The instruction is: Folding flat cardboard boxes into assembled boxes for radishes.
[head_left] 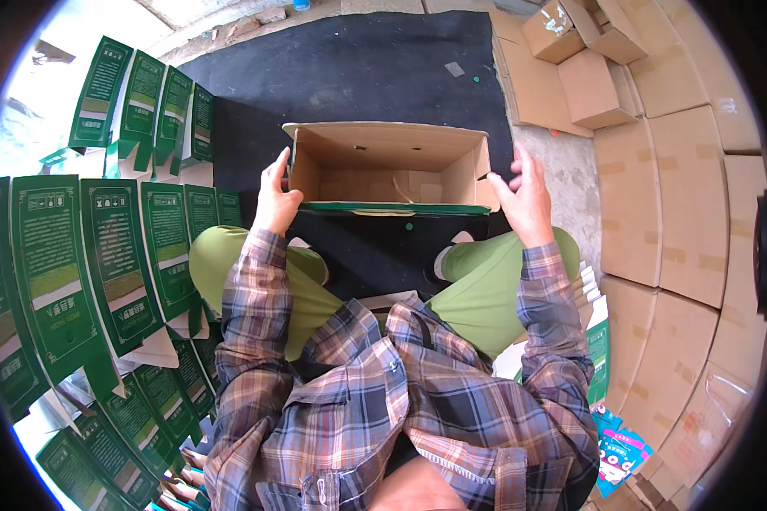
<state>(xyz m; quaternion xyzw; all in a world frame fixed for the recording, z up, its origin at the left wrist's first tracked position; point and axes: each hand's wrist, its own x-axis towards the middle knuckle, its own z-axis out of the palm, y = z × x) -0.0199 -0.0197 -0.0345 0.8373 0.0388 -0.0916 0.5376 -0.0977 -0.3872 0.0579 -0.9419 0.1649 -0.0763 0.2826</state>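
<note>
An open-topped cardboard box (358,145), brown inside and green outside, sits in front of my knees with its hollow facing me. Against its left end is my left hand (277,196), thumb near the front corner and fingers along the outer side, holding that end. At the opposite end my right hand (528,200) has its fingers spread, and the thumb reaches the edge of the right side wall. A thin loop, pale in colour, shows inside the box. Whatever lies under the box is hidden.
Rows of green printed cartons (115,264) stand along my left. Brown cardboard boxes (690,196) are stacked on the right, with open cartons (601,85) at the far right. A black mat (341,77) covers the floor ahead. A blue and pink package (618,451) lies at lower right.
</note>
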